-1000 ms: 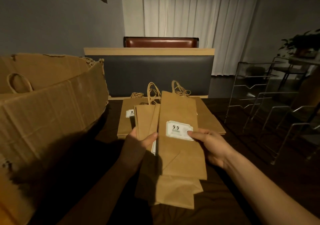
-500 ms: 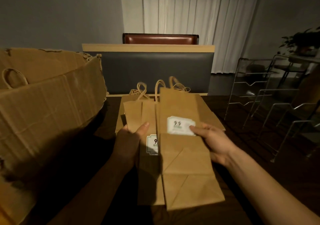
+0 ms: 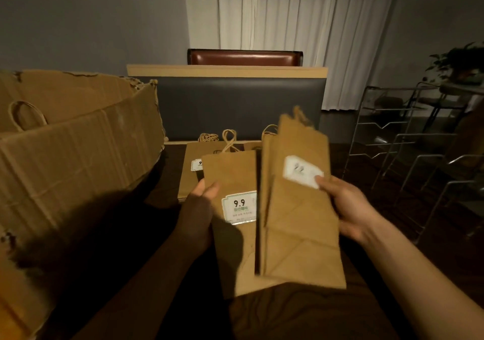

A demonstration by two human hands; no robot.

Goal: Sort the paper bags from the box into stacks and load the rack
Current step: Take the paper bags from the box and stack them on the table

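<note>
The right hand (image 3: pixel 348 208) is pinching the top paper bag (image 3: pixel 298 208) by its label, fingers (image 3: pixel 323 182) curled, peeling it rightward off the bag (image 3: pixel 233 221) that the left hand (image 3: pixel 199 208) is gripping, now exposing a 9.9 sticker. A stack (image 3: pixel 188 172) is lying on the surface (image 3: pixel 314 313) behind, the rack (image 3: pixel 419 156) waiting right.

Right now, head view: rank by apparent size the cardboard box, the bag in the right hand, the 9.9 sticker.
1. cardboard box, though nearness to the camera inflates it
2. bag in the right hand
3. 9.9 sticker, clearly smallest
</note>
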